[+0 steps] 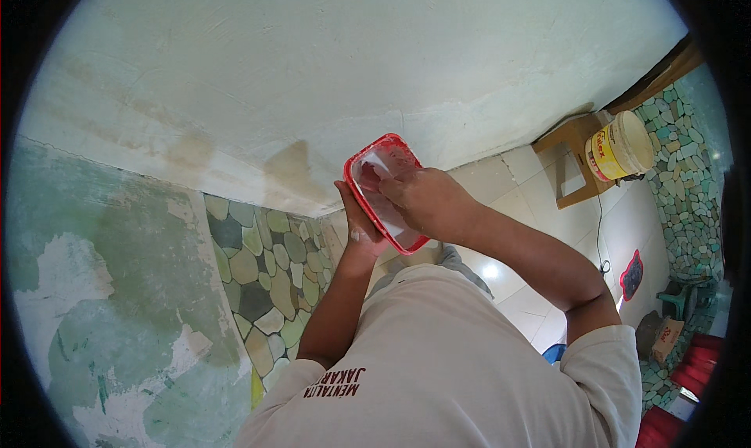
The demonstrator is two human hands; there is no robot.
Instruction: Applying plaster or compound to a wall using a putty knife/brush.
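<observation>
The room has a big white plastered wall [328,65] that fills the far part of the view, with some brownish damp stains on its lower part. At the left there is another wall with old green paint [102,292] that peels off in patches, and beside it a lower band of flat river stones [270,280] in green and grey. The floor is made of pale glossy tiles [540,182], and it reflects a spot of light.

In the middle the person holds one red plastic tray [385,191], rectangular with round corners, with white paint or putty inside. The left hand [356,217] grips the tray from below and along its left rim, fingers curled around the edge. The right hand [422,198] lies over the tray on its right side, fingers bent down into it; I cannot tell if it pinches some tool, because the fingers hide it.

At the far right stands one small wooden stool [569,155], and on it lies one cream paint bucket [622,147] with a label. A thin cable [601,237] runs over the floor to one dark object with a red rim [631,276]. Nearer at the right I see one cardboard box [665,335], one small green stool [679,298] and some red things [696,366] at the edge. The right wall is covered with the same stones.
</observation>
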